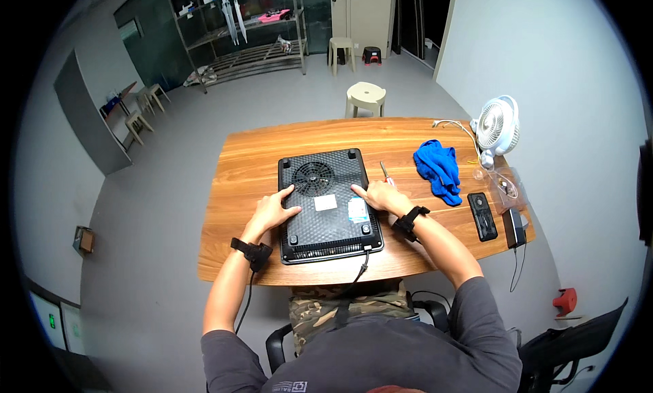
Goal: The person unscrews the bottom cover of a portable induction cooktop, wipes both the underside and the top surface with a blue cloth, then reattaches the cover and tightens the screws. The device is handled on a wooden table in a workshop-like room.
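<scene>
Touching the black appliance's edges, hands have bare tabletop leftward.

Head view: fisheye, worn by the person, facing steeply down; torso close at near edge, table mid-frame, shelving far left.

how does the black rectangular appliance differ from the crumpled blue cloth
The black rectangular appliance is larger than the crumpled blue cloth. The appliance lies flat; the cloth is bunched. The left hand and right hand touch the appliance, not the cloth. Both rest on the brown wooden table.
</scene>
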{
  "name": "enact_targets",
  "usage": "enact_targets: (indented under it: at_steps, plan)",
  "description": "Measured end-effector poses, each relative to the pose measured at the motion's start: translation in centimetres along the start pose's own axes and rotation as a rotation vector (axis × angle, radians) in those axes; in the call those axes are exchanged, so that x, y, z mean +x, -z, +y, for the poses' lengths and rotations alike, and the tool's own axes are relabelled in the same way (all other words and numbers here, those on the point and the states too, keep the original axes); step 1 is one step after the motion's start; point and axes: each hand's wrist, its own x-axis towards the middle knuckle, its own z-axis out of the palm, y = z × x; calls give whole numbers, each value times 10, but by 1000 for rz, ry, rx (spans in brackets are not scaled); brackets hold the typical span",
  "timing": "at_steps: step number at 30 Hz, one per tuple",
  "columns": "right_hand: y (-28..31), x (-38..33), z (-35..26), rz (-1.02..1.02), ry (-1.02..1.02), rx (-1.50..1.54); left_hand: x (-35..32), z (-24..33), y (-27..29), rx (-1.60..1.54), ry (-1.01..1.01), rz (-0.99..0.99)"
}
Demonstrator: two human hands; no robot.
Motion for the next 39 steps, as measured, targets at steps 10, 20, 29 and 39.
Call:
enact_targets:
  at_steps: [10, 20, 29, 39]
  plan:
    - [30, -25, 20, 292, -78, -223, -3, -7, 2, 23, -34, 19]
    - [0, -38, 36, 241, -105, -194, -3, -6, -2, 50, -40, 16]
    - [92, -55, 19, 299, 49, 60, 2, -12, -5, 74, -76, 17]
    - [169, -86, -36, -31, 427, 1, 0, 106, 4, -54, -585, 96]
